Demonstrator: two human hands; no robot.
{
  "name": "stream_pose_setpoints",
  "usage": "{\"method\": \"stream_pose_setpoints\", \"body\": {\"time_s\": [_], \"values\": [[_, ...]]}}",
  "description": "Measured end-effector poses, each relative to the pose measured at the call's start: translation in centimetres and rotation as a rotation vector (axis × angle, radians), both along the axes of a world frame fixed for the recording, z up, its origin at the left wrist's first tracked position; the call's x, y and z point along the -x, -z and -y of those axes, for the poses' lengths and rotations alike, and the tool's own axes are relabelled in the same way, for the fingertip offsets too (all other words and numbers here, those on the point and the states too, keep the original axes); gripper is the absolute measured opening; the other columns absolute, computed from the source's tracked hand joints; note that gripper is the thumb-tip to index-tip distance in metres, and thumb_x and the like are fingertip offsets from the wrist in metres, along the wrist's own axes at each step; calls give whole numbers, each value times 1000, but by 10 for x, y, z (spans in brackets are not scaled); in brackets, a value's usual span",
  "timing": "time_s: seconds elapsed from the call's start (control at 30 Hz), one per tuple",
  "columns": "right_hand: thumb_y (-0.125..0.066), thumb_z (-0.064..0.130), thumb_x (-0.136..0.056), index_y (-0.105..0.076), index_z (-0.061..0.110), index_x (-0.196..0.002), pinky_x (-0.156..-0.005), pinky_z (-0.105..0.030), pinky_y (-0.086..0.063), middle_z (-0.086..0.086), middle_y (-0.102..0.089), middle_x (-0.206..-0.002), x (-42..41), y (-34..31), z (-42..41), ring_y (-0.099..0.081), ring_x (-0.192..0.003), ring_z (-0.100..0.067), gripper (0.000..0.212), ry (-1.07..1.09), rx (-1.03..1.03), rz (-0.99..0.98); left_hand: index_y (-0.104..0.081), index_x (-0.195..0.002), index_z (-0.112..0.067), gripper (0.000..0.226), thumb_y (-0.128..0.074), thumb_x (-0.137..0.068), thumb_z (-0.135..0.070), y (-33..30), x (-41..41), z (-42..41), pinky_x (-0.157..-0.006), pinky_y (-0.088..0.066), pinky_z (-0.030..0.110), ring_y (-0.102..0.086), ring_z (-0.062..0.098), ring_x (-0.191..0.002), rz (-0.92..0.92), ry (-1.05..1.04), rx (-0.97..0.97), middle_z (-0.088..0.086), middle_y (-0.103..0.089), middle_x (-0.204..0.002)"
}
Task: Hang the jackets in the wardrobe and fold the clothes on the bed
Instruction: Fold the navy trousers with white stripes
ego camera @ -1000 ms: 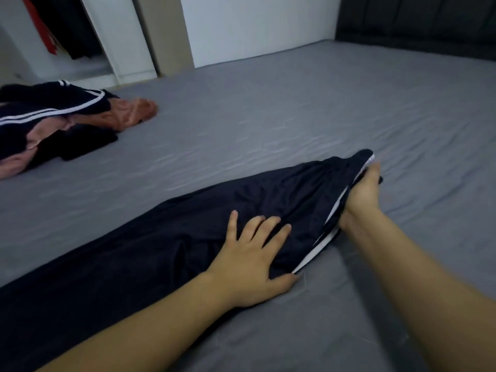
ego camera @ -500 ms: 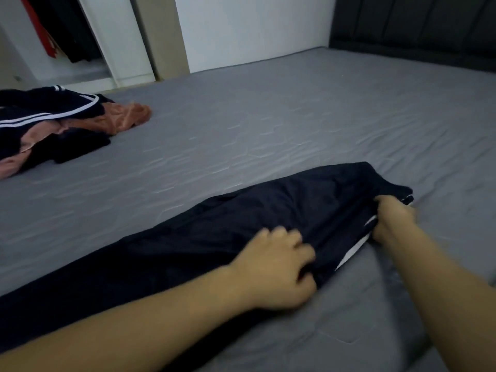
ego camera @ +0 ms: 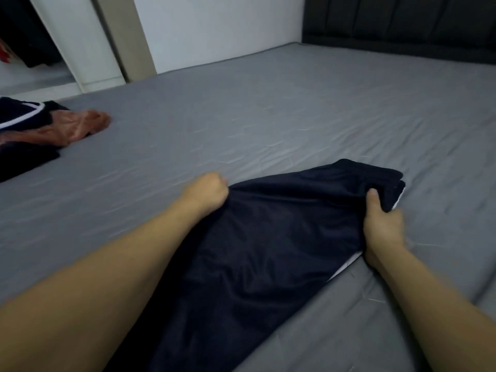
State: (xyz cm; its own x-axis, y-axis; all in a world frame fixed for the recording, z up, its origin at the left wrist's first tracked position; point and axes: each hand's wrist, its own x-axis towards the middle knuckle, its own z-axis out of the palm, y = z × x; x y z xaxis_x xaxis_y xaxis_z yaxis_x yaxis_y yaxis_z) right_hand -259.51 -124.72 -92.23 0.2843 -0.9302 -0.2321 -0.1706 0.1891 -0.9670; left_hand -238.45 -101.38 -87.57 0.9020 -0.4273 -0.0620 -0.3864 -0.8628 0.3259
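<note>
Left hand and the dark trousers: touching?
Touching. The head view shows the left hand with fingers curled, gripping the far edge of the dark trousers.

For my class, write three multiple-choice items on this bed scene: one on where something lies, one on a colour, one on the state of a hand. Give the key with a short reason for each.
1. Where does the orange-brown garment lie?
A. At the left of the bed, in the clothes pile
B. Against the headboard
C. Under the right hand

2. What colour is the bed sheet?
A. White
B. Grey
C. Red

3. What is the left hand doing?
A. Lying flat on the sheet
B. Hanging clear of the bed
C. Gripping the dark navy trousers

Key:
1 A: it lies beside the dark striped clothing at the left edge.
2 B: the whole sheet shows grey.
3 C: its fingers are curled into the fabric's far edge, while the right hand grips the near edge by the white stripe.
</note>
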Motion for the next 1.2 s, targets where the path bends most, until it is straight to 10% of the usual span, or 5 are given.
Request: {"method": "stream_pose_setpoints", "body": {"time_s": [0.2, 0.4, 0.57, 0.93, 1.2], "values": [[-67, 44, -89, -62, 11, -109, -81, -44, -57, -10, -68, -112, -4, -8, 36, -68, -95, -29, 39, -11, -240, 252, -66, -111, -7, 57, -50, -93, -58, -6, 34, 113, -84, -46, 30, -62, 27, -101, -339, 198, 248, 8, -66, -115], [-51, 26, -101, -58, 8, -120, -79, -30, -57, -5, -68, -111, -11, 16, 37, -67, -101, -20, 27, 4, -7, 463, -41, -90, -14, 26, -33, -105, -34, 17, 11, 149, -62, -28, 35, -49, 26, -70, 391, 176, 263, 3, -51, -80], [-52, 21, -100, -40, 19, -140, -97, -26, -49, 6, -58, -126, -16, 24, 44, -60, -112, -7, 41, 30, 92, 455, -45, -93, -18, 48, -31, -98, -63, 41, 31, 196, -64, -34, 36, -50, 24, -73, 211, 397, 67, 3, -60, -88], [-41, -6, -85, -30, 13, -150, -119, -40, -21, -10, -26, -154, -11, -3, 12, -29, -140, -26, 69, 52, 666, -166, -56, -116, -9, 43, -38, -101, -44, 47, 24, 27, -77, -40, 44, -53, 35, -94, 589, 259, -122, 15, -58, -106], [-42, 40, -97, -26, 28, -152, -118, -49, 2, -3, -13, -162, -72, -34, -123, -11, -148, -23, 58, -1181, 1126, -577, -57, -103, -4, 23, -54, -97, -26, 23, 56, -116, -64, -41, 42, -54, 35, -76, 611, 152, -147, 16, -56, -91]]}}
